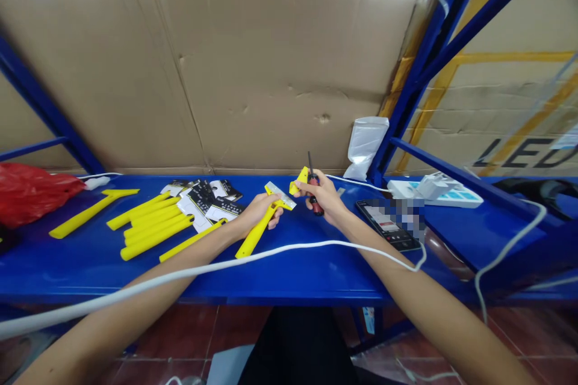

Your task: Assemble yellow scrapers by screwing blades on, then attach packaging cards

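My left hand (258,212) is closed around a yellow scraper (253,240) near its head, its handle slanting down toward the table's front. A flat silver blade (285,198) lies across the head, under my thumb. In my right hand (329,197) is a screwdriver (315,197) with a red and black handle, its shaft pointing up. The same hand's fingertips pinch a small yellow plastic piece (300,181), apart from the scraper. Left of my left hand, several yellow handles (156,228) lie side by side, close to black and white cards (205,204).
Another yellow scraper handle (85,216) and a red plastic bag (38,192) lie at the left. A white cable (289,248) crosses in front of my forearms. To the right are a phone (388,225) and a power strip (456,195). Cardboard (271,72) stands behind the blue table (298,283).
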`<move>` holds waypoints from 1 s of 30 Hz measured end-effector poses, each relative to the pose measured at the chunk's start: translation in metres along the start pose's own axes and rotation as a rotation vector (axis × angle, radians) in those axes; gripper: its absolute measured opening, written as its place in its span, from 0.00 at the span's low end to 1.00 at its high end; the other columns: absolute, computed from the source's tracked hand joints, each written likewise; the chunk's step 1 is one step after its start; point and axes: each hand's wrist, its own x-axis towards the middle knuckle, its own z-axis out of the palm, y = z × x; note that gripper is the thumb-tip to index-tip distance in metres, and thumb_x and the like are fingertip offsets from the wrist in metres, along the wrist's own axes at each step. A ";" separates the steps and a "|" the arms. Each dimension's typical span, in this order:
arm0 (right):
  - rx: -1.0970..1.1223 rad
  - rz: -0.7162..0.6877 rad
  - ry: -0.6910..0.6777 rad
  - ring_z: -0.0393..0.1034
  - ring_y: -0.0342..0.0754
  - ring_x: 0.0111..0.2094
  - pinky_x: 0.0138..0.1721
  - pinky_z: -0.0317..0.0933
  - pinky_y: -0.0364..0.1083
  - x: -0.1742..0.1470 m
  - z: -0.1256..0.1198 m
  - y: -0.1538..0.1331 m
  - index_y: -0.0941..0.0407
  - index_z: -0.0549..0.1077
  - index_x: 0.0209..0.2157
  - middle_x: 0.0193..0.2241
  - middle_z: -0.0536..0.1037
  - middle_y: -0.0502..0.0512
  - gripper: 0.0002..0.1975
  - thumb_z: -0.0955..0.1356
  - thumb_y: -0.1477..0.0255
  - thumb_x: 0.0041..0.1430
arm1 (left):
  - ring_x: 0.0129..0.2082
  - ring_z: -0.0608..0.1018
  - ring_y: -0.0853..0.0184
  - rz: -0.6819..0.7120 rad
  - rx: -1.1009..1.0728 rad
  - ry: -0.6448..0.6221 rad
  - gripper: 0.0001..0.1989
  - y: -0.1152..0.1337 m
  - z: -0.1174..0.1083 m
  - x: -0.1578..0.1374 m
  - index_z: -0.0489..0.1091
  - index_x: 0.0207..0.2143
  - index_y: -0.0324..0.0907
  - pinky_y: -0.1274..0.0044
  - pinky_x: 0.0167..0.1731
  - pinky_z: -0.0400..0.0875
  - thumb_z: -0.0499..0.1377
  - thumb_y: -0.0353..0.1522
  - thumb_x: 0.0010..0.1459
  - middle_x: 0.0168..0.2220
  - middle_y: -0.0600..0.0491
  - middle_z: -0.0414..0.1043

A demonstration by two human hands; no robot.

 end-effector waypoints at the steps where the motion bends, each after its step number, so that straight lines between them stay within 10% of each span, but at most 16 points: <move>1: 0.000 -0.001 -0.007 0.78 0.47 0.26 0.13 0.59 0.39 0.001 0.000 0.002 0.51 0.72 0.46 0.31 0.79 0.46 0.38 0.88 0.56 0.39 | 0.12 0.68 0.70 0.002 -0.002 0.012 0.17 0.000 0.001 0.000 0.69 0.34 0.41 0.78 0.14 0.63 0.64 0.42 0.72 0.21 0.55 0.69; 30: 0.064 -0.180 -0.019 0.86 0.60 0.41 0.12 0.60 0.40 0.015 -0.008 0.011 0.52 0.73 0.36 0.32 0.80 0.54 0.30 0.85 0.49 0.43 | 0.16 0.71 0.70 0.038 -0.022 0.136 0.15 0.004 0.000 0.005 0.71 0.32 0.40 0.79 0.16 0.64 0.64 0.37 0.72 0.22 0.53 0.72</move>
